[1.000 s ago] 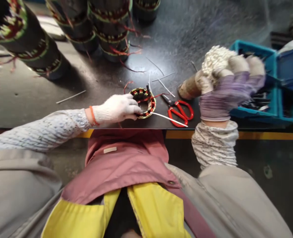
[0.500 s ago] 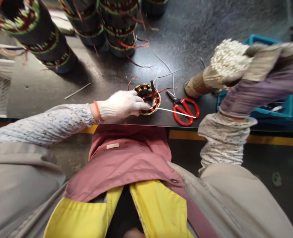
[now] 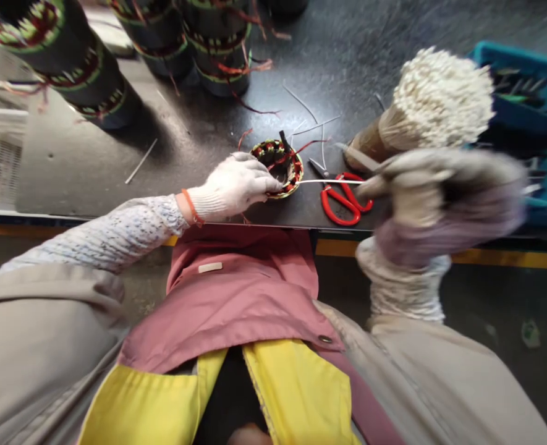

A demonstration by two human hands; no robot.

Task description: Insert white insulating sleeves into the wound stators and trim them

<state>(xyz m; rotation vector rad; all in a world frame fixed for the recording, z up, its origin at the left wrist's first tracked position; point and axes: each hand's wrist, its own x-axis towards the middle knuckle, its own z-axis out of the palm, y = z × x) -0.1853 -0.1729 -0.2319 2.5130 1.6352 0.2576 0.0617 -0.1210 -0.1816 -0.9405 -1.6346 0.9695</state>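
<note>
A small wound stator ring (image 3: 279,165) with red, green and yellow windings lies on the dark table (image 3: 208,142). My left hand (image 3: 236,185), in a white glove, is closed on the ring's near-left rim. A thin white strip (image 3: 329,181) runs from the ring rightward to my right hand (image 3: 440,198). That hand wears a purple and beige glove, is blurred by motion, and its fingertips look pinched on the strip's end. Just behind it lies a bundle of white strips (image 3: 440,99) wrapped in brown paper. Red scissors (image 3: 342,203) rest between ring and hand.
Tall stacks of wound stators (image 3: 83,74) stand at the back left and centre. A blue bin (image 3: 546,105) with small parts sits at the right. Loose white strips (image 3: 139,161) lie about the table. A yellow stripe (image 3: 509,258) marks the table's near edge.
My right hand has come off the top of the white strip bundle and dropped down and left to the end of the strip by the scissors. My left hand stays on the ring.
</note>
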